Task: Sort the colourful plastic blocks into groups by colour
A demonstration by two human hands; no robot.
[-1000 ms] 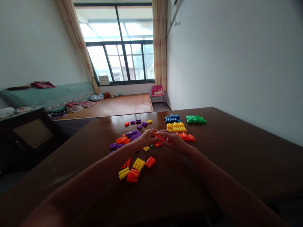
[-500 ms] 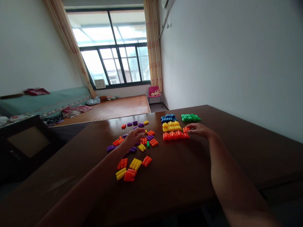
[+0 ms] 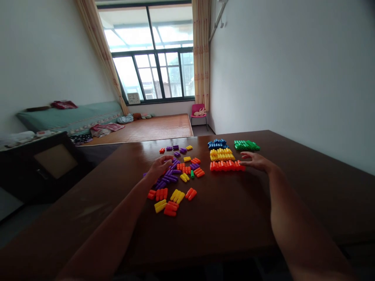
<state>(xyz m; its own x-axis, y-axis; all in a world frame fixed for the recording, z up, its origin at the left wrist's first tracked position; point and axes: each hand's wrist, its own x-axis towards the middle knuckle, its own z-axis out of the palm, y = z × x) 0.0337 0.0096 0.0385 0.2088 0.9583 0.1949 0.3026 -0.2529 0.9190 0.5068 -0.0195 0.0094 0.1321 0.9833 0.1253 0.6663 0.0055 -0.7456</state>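
My left hand (image 3: 159, 168) is over the left side of a loose scatter of plastic pieces, its fingers reaching forward and nothing visible in them. Under and beside it lie purple pieces (image 3: 167, 178), with orange pieces (image 3: 184, 168) just right. My right hand (image 3: 255, 160) hovers at the right end of a neat orange row (image 3: 225, 166), fingers apart and holding nothing. Behind that row sit a yellow stack (image 3: 222, 154), a blue stack (image 3: 217, 144) and a green group (image 3: 246, 145). Closer to me are yellow pieces (image 3: 177, 196) and more orange ones (image 3: 171, 208).
The pieces lie on a dark brown table (image 3: 222, 218). Beyond it are a low bed (image 3: 158, 127), a pink chair (image 3: 199, 112) and a window. A dark cabinet (image 3: 43, 160) stands at the left, and a white wall runs along the right.
My right hand has let go of an orange piece, which now sits at the row's right end. My left hand has shifted left over the purple pieces. The view has turned slightly left.
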